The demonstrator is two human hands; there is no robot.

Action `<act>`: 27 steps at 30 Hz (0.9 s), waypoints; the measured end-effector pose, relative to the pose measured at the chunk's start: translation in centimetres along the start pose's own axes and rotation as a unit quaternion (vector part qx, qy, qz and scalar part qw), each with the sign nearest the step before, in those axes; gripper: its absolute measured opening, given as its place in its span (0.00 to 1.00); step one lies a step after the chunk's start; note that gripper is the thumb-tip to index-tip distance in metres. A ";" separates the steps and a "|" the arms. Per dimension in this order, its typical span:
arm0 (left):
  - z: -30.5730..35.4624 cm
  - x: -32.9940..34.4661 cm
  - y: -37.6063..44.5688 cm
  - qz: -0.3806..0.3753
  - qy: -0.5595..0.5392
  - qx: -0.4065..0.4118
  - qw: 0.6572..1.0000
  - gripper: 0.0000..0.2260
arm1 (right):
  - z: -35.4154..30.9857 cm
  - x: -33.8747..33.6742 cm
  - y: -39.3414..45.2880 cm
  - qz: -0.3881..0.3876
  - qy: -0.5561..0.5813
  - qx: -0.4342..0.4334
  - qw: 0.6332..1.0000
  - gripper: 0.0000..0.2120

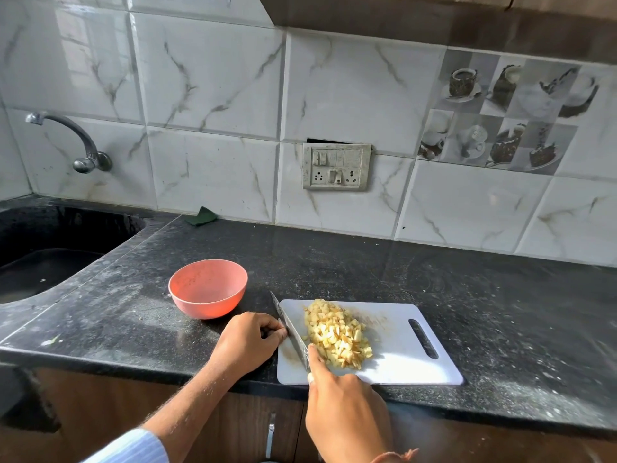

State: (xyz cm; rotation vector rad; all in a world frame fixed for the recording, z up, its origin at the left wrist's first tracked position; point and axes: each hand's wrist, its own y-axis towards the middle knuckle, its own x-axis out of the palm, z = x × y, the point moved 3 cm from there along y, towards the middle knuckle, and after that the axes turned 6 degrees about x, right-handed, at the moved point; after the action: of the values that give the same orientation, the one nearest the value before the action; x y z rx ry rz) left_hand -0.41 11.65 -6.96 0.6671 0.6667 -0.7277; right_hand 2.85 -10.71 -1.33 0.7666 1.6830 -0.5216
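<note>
A white cutting board (400,362) lies near the front edge of the black counter. On it sits a heap of small yellow diced pieces (337,335). My right hand (344,416) grips a knife (288,325) by its handle, forefinger stretched along the blade's spine. The blade stands on edge just left of the heap, its tip past the board's far left corner. My left hand (250,339) has its fingers curled at the board's left edge, right beside the blade. Whether it holds the board I cannot tell. An empty pink bowl (207,289) stands left of the board.
A dark sink (50,259) is sunk into the counter at the far left, with a wall tap (76,142) above it. A green scrub pad (201,217) lies against the tiled wall. A switch plate (336,167) is on the wall behind. Cabinet doors sit below the counter edge.
</note>
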 end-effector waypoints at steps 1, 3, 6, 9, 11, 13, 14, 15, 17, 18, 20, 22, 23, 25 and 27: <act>0.1 0.0 -0.1 -0.001 0.002 0.000 1.000 0.06 | 0.0 0.0 0.0 -0.001 -0.011 -0.004 1.000 0.30; 0.3 -0.1 -0.2 -0.002 0.006 -0.002 1.000 0.06 | 0.4 0.1 0.0 0.006 -0.024 -0.009 1.000 0.31; 0.2 0.1 -0.3 0.001 0.009 -0.007 1.000 0.05 | 1.8 0.1 0.2 0.027 -0.005 -0.004 1.000 0.29; 0.2 0.2 -0.3 0.004 0.007 0.003 1.000 0.05 | 3.8 -0.5 1.0 0.027 0.078 0.016 0.996 0.25; 0.4 0.2 -0.4 0.012 0.017 0.027 0.999 0.04 | 5.6 -0.8 2.0 0.010 0.161 0.031 0.986 0.23; 0.5 0.3 -0.5 0.022 0.040 0.052 0.998 0.04 | 7.5 -1.1 3.2 -0.011 0.254 0.034 0.966 0.19; 0.5 0.3 -0.6 0.025 0.052 0.064 0.996 0.04 | 8.6 -1.3 4.0 -0.016 0.295 0.027 0.955 0.18; 0.5 0.5 -0.6 0.029 0.062 0.079 0.995 0.04 | 9.8 -1.7 4.6 -0.015 0.326 0.020 0.945 0.18; 0.4 0.7 -0.6 0.038 0.078 0.106 0.991 0.03 | 12.2 -2.5 5.9 -0.006 0.357 0.017 0.934 0.18; 0.4 0.8 -0.6 0.040 0.081 0.117 0.989 0.02 | 13.5 -2.7 6.4 0.001 0.362 0.021 0.932 0.19; 0.5 0.8 -0.4 0.041 0.083 0.135 0.987 0.02 | 15.2 -2.6 6.9 0.001 0.394 0.015 0.919 0.19; 0.8 0.9 -0.1 0.024 0.086 0.160 0.983 0.05 | 16.4 -1.8 7.2 -0.005 0.455 0.015 0.891 0.20; 1.1 1.0 0.1 0.009 0.091 0.181 0.979 0.08 | 16.7 -1.5 7.3 -0.001 0.483 0.019 0.875 0.20; 1.7 0.9 0.4 -0.017 0.076 0.221 0.972 0.11 | 17.1 -1.2 7.6 0.008 0.520 0.025 0.854 0.19; 2.8 0.0 1.2 -0.024 0.056 0.222 0.973 0.13 | 17.2 -1.1 7.8 0.012 0.541 0.024 0.841 0.19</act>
State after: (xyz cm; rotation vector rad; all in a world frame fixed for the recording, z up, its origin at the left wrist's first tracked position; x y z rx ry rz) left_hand 1.38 10.24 -4.93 1.1127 0.6287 -0.9006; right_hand 20.32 -17.50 -4.02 1.2446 2.6910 -0.0611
